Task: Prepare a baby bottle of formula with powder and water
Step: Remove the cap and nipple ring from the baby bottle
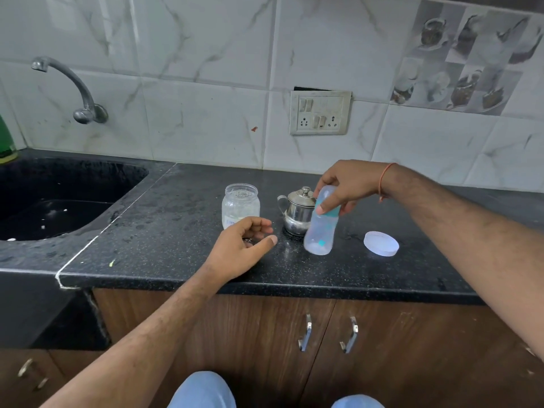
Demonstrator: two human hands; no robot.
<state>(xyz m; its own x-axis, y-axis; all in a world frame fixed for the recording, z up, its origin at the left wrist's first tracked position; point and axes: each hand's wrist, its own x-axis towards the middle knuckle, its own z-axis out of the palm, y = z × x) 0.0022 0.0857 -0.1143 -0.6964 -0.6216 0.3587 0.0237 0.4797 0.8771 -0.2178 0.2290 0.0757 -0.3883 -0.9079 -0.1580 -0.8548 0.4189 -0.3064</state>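
On black speckled counter (176,231), marble-tiled wall (206,54), dark sink (59,195), wooden cabinets (265,334)

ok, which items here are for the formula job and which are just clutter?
For the job: bottle held by right hand; open jar; its lid; steel pot.
Lying about: tap, sink, green bottle, socket panel.

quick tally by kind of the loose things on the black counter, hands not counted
Baby bottle: 1
Clear jar: 1
Steel pot with lid: 1
Loose white lid: 1
Total: 4
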